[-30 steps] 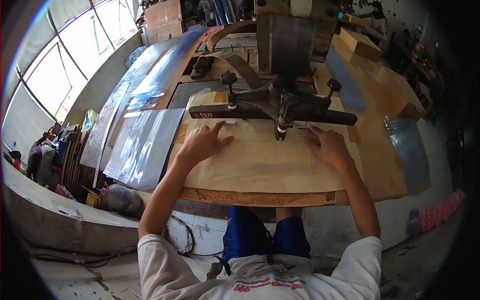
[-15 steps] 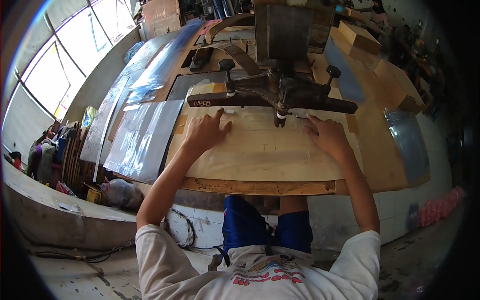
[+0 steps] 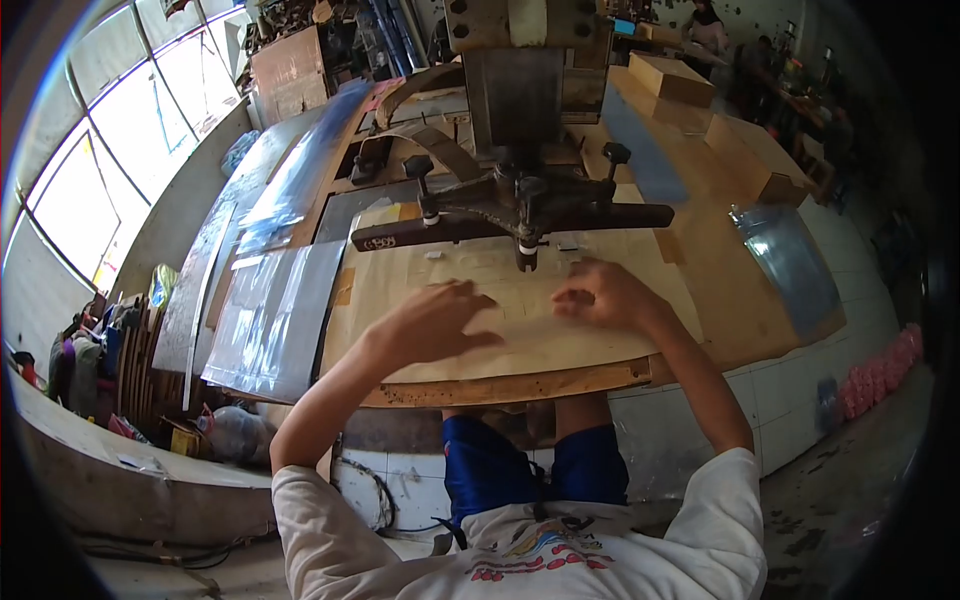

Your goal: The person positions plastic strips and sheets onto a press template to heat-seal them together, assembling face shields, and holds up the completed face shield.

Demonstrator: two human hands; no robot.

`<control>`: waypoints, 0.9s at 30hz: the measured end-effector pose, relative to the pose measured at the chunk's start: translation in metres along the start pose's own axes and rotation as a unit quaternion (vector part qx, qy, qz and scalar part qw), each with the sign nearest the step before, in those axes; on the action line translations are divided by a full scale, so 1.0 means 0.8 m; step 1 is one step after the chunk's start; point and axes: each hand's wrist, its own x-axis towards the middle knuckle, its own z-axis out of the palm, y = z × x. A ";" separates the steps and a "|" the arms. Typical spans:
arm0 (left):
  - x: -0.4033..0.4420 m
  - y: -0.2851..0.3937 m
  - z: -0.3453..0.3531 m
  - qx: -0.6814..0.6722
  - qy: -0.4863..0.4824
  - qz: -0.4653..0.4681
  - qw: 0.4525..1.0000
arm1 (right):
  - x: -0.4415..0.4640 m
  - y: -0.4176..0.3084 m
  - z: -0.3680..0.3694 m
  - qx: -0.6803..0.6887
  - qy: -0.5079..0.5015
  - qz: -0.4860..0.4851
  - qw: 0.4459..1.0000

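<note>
My left hand (image 3: 430,322) hovers above the pale board (image 3: 480,358) on the table, fingers loosely bent and apart with nothing visible in them. To the right, my right hand (image 3: 612,296) is also over the board, its fingers half curled and the thumb apart, and I see nothing held there. Both hands are slightly blurred. Beyond them, a small light piece (image 3: 433,254) and a small grey piece (image 3: 568,245) lie on the board, near a dark metal bar (image 3: 400,232) under the press head (image 3: 525,195).
Clear plastic sheets (image 3: 270,315) lie left of the board, and more plastic (image 3: 785,265) lies at the right. Cardboard boxes (image 3: 755,155) stand at the back right. A person (image 3: 705,35) is in the far background. A wooden edge (image 3: 520,385) runs along the table front.
Both hands have left the small pieces near the bar and drawn back toward me and inward. The view has shifted, so the press sits further left in it.
</note>
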 end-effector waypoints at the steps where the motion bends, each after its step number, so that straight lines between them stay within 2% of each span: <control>1: 0.011 0.022 -0.014 -0.008 -0.025 0.016 1.000 | 0.002 -0.012 -0.001 0.007 -0.017 0.003 1.000; 5: 0.052 0.013 0.013 -0.040 -0.054 0.095 0.993 | -0.002 -0.022 -0.003 0.034 -0.044 0.009 0.998; 8: 0.066 0.001 0.031 -0.109 -0.056 0.095 0.988 | -0.001 -0.016 -0.004 0.029 -0.055 -0.009 0.998; 9: 0.062 -0.002 0.036 -0.107 -0.019 0.118 0.987 | -0.001 -0.016 -0.005 0.030 -0.057 -0.012 0.998; 12: 0.053 -0.005 0.042 -0.095 0.014 0.124 0.988 | 0.000 -0.017 -0.002 0.037 -0.049 -0.024 0.998; 17: 0.051 -0.012 0.035 -0.182 -0.006 0.122 0.976 | -0.001 -0.004 0.004 0.084 -0.011 -0.019 0.996; 20: 0.051 -0.015 0.042 -0.205 -0.001 0.118 0.972 | 0.000 0.002 0.002 0.033 0.022 -0.040 0.998; 27: 0.057 -0.023 0.036 -0.204 0.052 0.127 0.969 | -0.001 0.007 0.009 0.045 0.065 -0.032 0.996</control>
